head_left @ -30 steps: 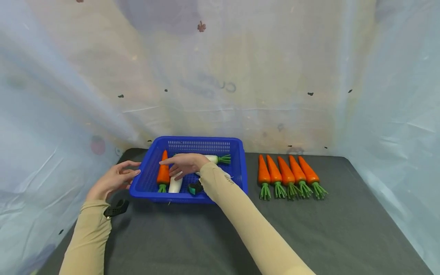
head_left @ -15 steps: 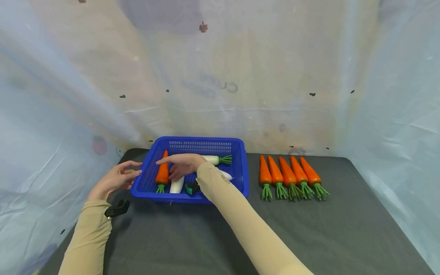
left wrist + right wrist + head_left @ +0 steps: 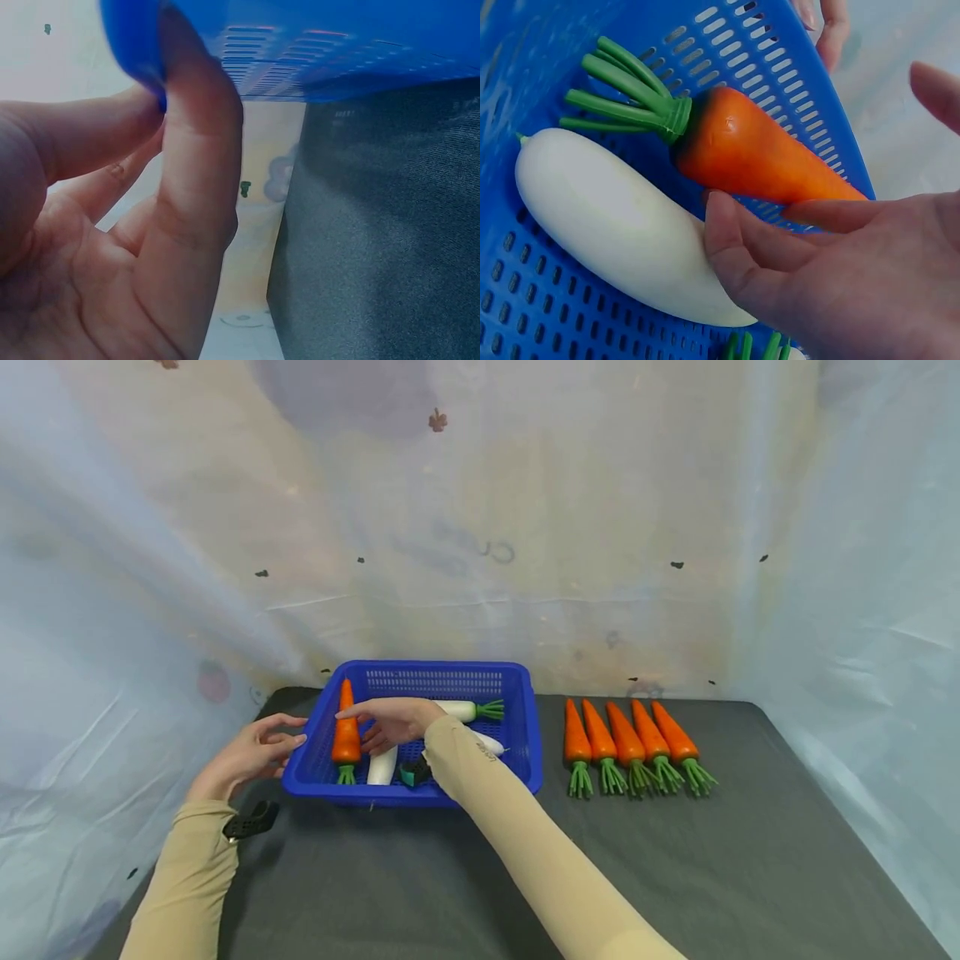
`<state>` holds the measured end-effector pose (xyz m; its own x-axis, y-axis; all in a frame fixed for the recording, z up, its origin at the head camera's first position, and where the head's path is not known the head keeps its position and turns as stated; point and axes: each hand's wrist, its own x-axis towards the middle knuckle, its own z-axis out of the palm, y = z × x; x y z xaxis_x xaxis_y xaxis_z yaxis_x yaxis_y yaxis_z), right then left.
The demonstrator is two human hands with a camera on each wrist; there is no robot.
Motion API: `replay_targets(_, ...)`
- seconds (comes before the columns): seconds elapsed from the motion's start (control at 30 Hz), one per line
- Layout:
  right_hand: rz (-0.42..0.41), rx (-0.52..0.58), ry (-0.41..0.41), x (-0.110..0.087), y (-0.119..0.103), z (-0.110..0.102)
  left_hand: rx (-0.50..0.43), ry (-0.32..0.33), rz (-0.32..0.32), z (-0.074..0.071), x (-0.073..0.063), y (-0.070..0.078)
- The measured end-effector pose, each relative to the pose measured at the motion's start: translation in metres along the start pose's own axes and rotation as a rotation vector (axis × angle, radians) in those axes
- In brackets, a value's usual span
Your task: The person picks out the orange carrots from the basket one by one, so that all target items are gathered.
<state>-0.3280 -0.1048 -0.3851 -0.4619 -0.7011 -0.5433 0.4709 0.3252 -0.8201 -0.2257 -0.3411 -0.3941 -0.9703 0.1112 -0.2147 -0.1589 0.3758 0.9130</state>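
At the left end of a blue plastic basket (image 3: pixel 435 666), my left hand (image 3: pixel 247 756) pinches the rim between thumb and fingers, as the left wrist view shows. My right hand (image 3: pixel 393 722) reaches inside the basket. Its loosely bent fingertips touch the side of an orange carrot (image 3: pixel 742 150) with green stalks, which lies along the left wall. The right thumb stands away from the carrot. Under the right hand lies a long white vegetable (image 3: pixel 615 217) with a tiny green tip. Behind it is a white radish (image 3: pixel 461 710) with green leaves, partly hidden by the hand.
Several carrots (image 3: pixel 628 739) lie side by side on the dark grey tabletop (image 3: pixel 480 877), right of the basket. Another white vegetable (image 3: pixel 491 742) shows beside my right forearm. Pale plastic sheeting (image 3: pixel 600 527) hangs behind the table and along both sides.
The carrot in the basket has shifted left toward the basket's wall, with my right hand moving left beside it. My left hand keeps its hold on the rim.
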Motion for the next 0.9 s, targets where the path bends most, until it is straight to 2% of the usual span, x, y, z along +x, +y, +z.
replay_targets(0.1,0.005,-0.009,0.009,-0.0007,0.0002,0.0003,0.0,-0.014,0.02,-0.0004,0.0004,-0.0005)
replay_targets(0.3,-0.012,-0.025,-0.015,0.0002,-0.0027,0.0071,-0.003,-0.005,0.007,-0.0026,-0.0012,-0.001)
replay_targets(0.43,-0.024,-0.046,-0.008,-0.0003,-0.003,0.0063,0.0,-0.024,0.008,-0.0012,0.0004,-0.0003)
replay_targets(0.7,-0.038,-0.07,0.008,-0.0008,-0.0025,0.007,0.021,-0.016,-0.006,-0.001,-0.0015,-0.0004)
replay_targets(0.9,-0.039,-0.13,0.017,-0.0031,-0.0051,0.0083,0.027,-0.023,-0.001,-0.0015,0.0009,-0.0002)
